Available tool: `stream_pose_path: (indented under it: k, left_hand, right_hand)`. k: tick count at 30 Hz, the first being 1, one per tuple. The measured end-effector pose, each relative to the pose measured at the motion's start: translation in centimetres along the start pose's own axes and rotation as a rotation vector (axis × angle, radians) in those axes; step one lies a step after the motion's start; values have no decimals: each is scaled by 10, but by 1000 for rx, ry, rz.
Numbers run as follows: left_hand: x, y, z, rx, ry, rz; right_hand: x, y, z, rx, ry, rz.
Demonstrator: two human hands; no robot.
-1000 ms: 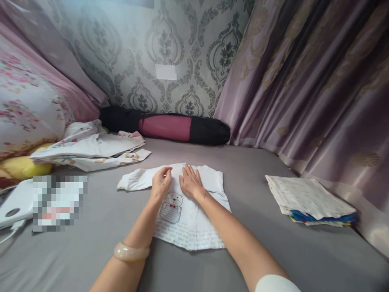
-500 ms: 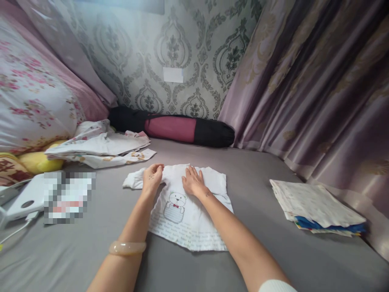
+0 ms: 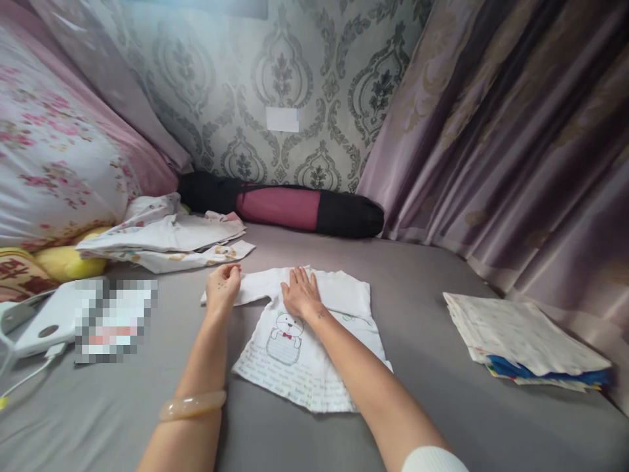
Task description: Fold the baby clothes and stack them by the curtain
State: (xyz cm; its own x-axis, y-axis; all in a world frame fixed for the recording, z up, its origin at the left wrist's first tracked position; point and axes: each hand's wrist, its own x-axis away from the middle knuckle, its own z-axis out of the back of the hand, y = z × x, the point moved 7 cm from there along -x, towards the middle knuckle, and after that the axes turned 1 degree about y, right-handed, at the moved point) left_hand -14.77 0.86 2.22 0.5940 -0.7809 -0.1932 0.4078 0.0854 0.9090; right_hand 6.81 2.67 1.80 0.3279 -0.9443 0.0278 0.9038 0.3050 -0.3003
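A small white shirt with a printed bear and rows of lettering lies spread on the grey bed sheet. My left hand is closed on its left sleeve, near the cuff, and the sleeve stretches out flat between that hand and the shirt's body. My right hand rests flat on the upper chest of the shirt, fingers spread, just above the bear. On the right side, the other sleeve appears to lie folded across the body.
A stack of folded clothes lies at right. Loose white garments are heaped at back left, near a yellow plush. A white device with a cable sits left. A black and maroon roll lies along the wall.
My left hand has moved left along the sleeve, which is now drawn out straighter. My right hand has shifted slightly left on the shirt's chest.
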Motion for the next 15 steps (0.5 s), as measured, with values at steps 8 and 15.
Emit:
stream_pose_path:
  k: [8, 15]
  left_hand:
    - [3, 2, 36, -197, 100, 102]
    - [-3, -18, 47, -305, 95, 148]
  right_hand:
    - [-1, 2, -6, 40, 33, -5]
    - [-2, 2, -7, 54, 32, -8]
